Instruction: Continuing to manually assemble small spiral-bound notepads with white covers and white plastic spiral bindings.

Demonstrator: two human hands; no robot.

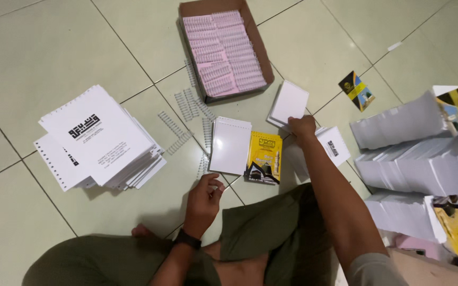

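I sit on a tiled floor. My right hand (301, 127) grips a small stack of white punched sheets (289, 104), lifted a little off the floor. My left hand (205, 195) hovers with curled fingers just below a white punched booklet (230, 145); whether it holds anything small I cannot tell. A yellow and black cover (264, 158) lies right beside that booklet. Loose white binding combs (176, 132) are scattered above and left of the booklet.
A cardboard box (261, 50) of white binding combs on pink paper stands at the top. A pile of large printed white sheets (99, 139) lies left. Stacked bound booklets (420, 159) crowd the right. One cover card (356, 90) lies alone.
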